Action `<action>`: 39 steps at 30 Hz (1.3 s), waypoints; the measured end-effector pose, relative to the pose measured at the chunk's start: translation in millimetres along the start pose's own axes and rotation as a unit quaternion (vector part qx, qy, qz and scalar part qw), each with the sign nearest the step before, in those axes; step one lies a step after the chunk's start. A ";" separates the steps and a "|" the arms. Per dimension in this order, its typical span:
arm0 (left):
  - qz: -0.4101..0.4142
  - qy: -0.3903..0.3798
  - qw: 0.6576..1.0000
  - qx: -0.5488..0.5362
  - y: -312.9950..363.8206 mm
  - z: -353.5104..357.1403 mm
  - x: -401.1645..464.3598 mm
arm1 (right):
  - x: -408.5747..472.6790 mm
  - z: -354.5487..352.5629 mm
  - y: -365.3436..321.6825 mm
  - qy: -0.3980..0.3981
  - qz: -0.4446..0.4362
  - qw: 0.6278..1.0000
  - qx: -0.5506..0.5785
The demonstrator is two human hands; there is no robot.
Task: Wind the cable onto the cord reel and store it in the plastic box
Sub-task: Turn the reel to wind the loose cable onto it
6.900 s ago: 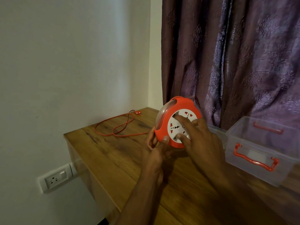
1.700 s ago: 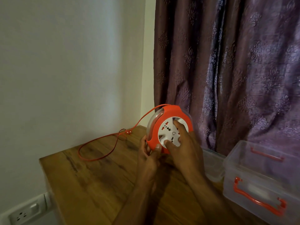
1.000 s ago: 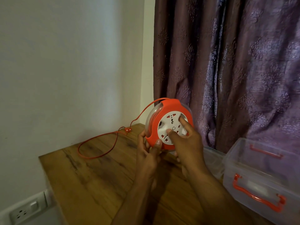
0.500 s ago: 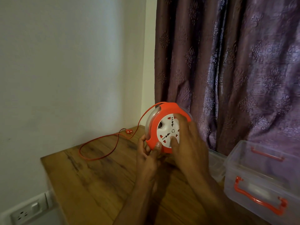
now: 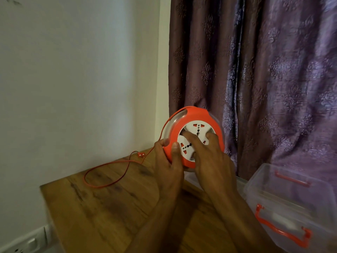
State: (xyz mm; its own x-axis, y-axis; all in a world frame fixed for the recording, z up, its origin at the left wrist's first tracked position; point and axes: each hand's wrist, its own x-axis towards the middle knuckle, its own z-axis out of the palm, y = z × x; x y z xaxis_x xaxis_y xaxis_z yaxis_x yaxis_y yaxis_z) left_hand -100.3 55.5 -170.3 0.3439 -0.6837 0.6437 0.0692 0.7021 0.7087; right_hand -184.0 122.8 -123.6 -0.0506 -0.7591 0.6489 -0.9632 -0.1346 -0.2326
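1. Right now the left hand [image 5: 168,166] grips the edge of the orange cord reel [image 5: 194,136], thumb curled over the front and fingers round the back, holding it up off the wooden table [image 5: 113,212].
2. Just beside it, the right hand [image 5: 209,157] has its fingers bent and pressed on the white middle part of the reel, as if to turn it.
3. Over to the left of the left hand, the orange cable [image 5: 107,179] lies in a loose loop on the table, with its plug [image 5: 140,154] at the far end. A lot is not wound yet.
4. I think the loop could twist into a knot if the turning goes too fast, and then the cable would jam at the reel's edge.
5. The plug might drag and catch on the table, or whip up when it gets close.
6. Fingers pressing on the white part could slip.
7. Off to the right of the right hand sits the plastic box [image 5: 291,207], open. If loose cable hangs out, the reel may not sit well inside.
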 end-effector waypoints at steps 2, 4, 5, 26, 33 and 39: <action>0.018 0.008 1.000 0.019 -0.9 7.7 6.4 | 0.4 -2.1 1.7 0.017 -0.003 1.000 -0.004; 0.026 0.015 0.999 0.028 -8.2 9.9 9.4 | 1.7 -1.6 5.6 0.023 -0.011 1.000 -0.017; 0.026 0.021 0.999 0.031 -12.0 9.7 9.6 | 2.0 0.2 7.9 0.021 -0.014 0.999 -0.024; 0.025 0.024 0.994 0.099 -25.2 -4.6 -1.4 | -3.1 23.0 7.2 0.082 0.087 0.993 0.004; 0.016 0.028 0.995 0.096 -25.2 -5.0 1.1 | -0.5 20.2 2.9 0.053 0.110 0.990 0.076; -0.005 0.037 0.994 0.107 -24.9 -7.6 4.2 | 8.9 -10.6 15.6 0.078 -0.018 0.997 -0.008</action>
State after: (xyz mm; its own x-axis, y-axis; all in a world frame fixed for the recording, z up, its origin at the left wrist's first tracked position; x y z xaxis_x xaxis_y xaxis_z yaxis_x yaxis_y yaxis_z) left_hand -93.5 36.6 -187.4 0.4130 -0.6679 0.6191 -0.1242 0.6322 0.7648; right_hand -202.3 120.6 -113.7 -0.0553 -0.6454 0.7618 -0.9693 -0.1484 -0.1961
